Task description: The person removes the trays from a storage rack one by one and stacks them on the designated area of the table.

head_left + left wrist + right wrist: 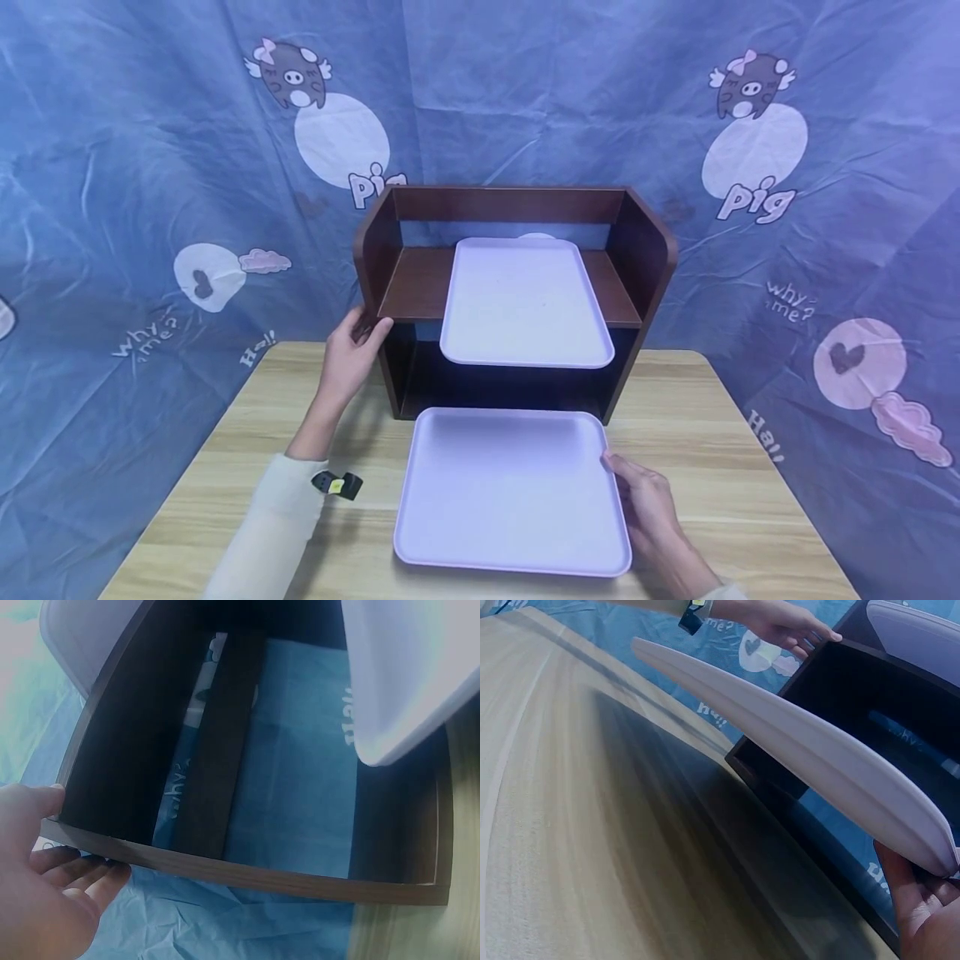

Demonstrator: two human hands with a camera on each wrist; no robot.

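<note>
My right hand [651, 507] grips the right rim of a pale lilac tray [510, 492], thumb on top. In the right wrist view this tray [802, 742] is raised off the table, its shadow falling on the wood below. My left hand [352, 354] holds the left side of a dark brown two-tier shelf [416, 283] near its middle board. In the left wrist view the thumb of the left hand [45, 862] lies on one face of the shelf, the other fingers behind it. A second lilac tray [525, 304] lies on the upper tier, its front overhanging the board.
The shelf stands on a light wood table [678, 400] toward its back edge. Behind and at both sides hangs a blue curtain [525, 100] with pig prints. A dark band [337, 484] with a small device sits on the left wrist.
</note>
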